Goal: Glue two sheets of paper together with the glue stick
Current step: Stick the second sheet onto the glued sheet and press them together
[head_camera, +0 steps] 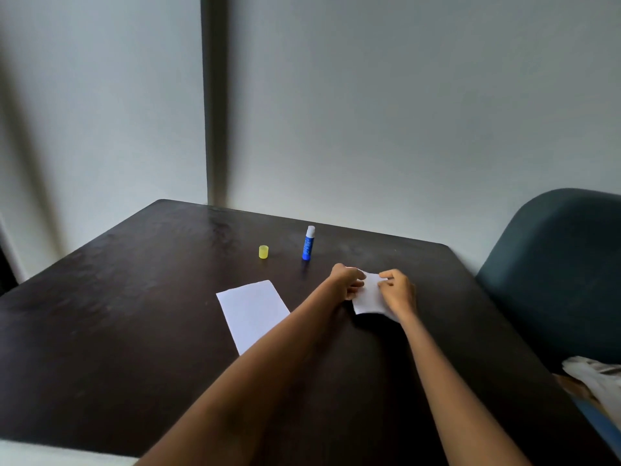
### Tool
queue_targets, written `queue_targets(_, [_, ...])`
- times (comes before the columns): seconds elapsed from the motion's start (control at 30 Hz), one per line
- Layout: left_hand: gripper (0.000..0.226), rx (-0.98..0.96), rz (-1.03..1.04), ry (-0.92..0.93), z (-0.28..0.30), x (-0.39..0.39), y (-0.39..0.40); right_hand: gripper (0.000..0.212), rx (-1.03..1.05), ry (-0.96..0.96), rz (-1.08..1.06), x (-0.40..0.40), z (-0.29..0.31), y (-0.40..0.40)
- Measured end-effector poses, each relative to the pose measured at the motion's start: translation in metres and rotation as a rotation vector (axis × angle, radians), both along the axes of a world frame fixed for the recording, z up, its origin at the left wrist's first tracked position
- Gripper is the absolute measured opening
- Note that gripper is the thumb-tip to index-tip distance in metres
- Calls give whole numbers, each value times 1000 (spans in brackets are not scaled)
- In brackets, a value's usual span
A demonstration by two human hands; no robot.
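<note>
Glue stick (pixel 308 243) stands upright, uncapped, far centre of tabletop (pixel 117 297), long axis vertical, white tip up; yellow cap (pixel 263 252) just left of it.

Head view: small paper sheet (pixel 369 299) right of centre, pinched at far edge by left hand (pixel 346 280) and right hand (pixel 398 290), fingers curled on it. Larger sheet (pixel 252 312) flat to left, long axis near-to-far, slightly skewed.

Judgement: keep small sheet taut, align edges over larger sheet before pressing.
</note>
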State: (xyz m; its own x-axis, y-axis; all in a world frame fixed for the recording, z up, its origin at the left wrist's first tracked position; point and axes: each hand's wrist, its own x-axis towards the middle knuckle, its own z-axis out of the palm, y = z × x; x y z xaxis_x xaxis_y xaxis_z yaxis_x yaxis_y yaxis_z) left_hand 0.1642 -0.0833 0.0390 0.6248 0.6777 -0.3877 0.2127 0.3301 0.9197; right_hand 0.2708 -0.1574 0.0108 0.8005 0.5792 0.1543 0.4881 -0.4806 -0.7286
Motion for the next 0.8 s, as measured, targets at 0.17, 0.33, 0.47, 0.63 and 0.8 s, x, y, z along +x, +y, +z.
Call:
queue_targets(0.17, [29, 103, 7, 92, 2, -9, -2, 23, 18, 18, 47, -6, -5, -7])
queue_targets(0.33, [29, 94, 77, -41, -2, -23, -5, 25, 39, 31, 114, -21, 3, -11])
queue_targets(0.47, [21, 152, 161, -185, 6, -51, 2, 40, 203, 141, 94, -34, 20, -12])
queue_targets(0.63, [23, 180, 188, -319, 17, -112, 16, 28, 234, 434, 284, -64, 40, -15])
queue_targets(0.8, [20, 266, 301, -351, 28, -160, 30, 26, 233, 600, 469, -95, 47, -5])
